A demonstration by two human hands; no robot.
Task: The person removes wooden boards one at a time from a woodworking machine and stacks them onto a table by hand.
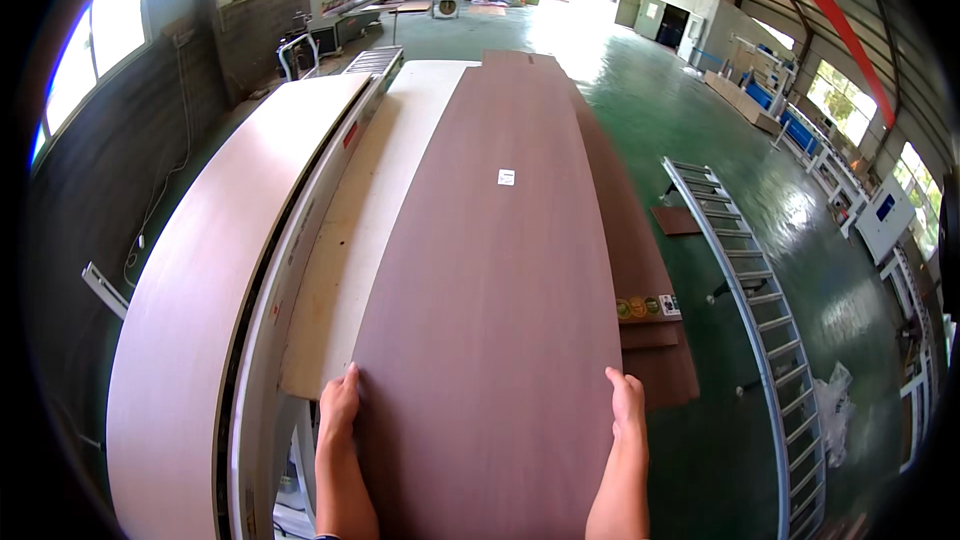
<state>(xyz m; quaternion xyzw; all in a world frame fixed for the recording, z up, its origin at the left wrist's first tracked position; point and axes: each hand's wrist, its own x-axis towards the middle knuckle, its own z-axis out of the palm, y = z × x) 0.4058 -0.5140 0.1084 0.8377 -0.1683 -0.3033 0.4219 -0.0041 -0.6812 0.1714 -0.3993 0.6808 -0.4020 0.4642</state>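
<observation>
A long reddish-brown wood panel (490, 270) stretches away in front of me, a small white label (507, 177) on its upper face. My left hand (340, 402) grips its left edge, thumb at the rim and fingers hidden beneath. On the opposite edge my right hand (627, 402) holds it the same way, thumb up. Under the panel's left side lies a pale board or tabletop (330, 275). To the right, below the held panel, are more brown panels (640, 270), one with round stickers near its end.
A wide pale machine table (200, 290) with a long rail (290, 280) runs along my left. On the right a metal roller conveyor (755, 310) stands on the green floor, crumpled clear plastic (834, 410) beside it. Machines line the far right wall.
</observation>
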